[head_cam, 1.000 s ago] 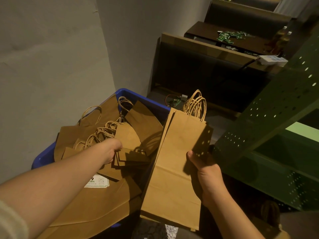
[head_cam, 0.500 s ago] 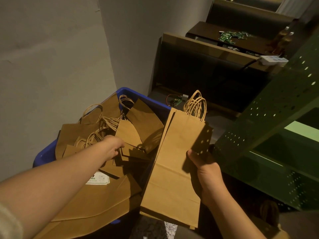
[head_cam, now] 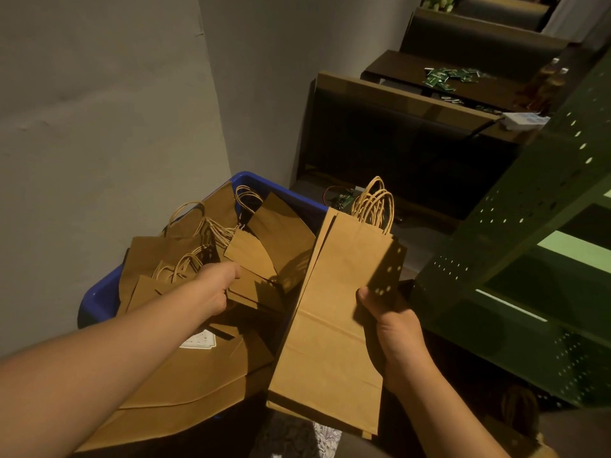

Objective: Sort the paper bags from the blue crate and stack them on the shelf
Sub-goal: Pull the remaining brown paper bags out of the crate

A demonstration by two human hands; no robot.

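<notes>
A blue crate (head_cam: 99, 294) at lower left holds several loose brown paper bags (head_cam: 281, 239) with twisted handles. My left hand (head_cam: 216, 287) reaches into the crate and grips the edge of a small flat bag (head_cam: 254, 285) in the pile. My right hand (head_cam: 391, 328) holds a tall stack of flat brown bags (head_cam: 334, 322) upright beside the crate, thumb on the front, handles pointing away. The green perforated shelf (head_cam: 515, 226) stands at the right.
A grey wall runs along the left behind the crate. Dark booth seats and a table (head_cam: 413, 71) with scattered green packets lie beyond. A large brown bag with a white label (head_cam: 198, 342) lies at the crate's near end.
My left hand has pushed a little farther right into the pile and closed on a small bag. The right hand's stack has stayed where it was.
</notes>
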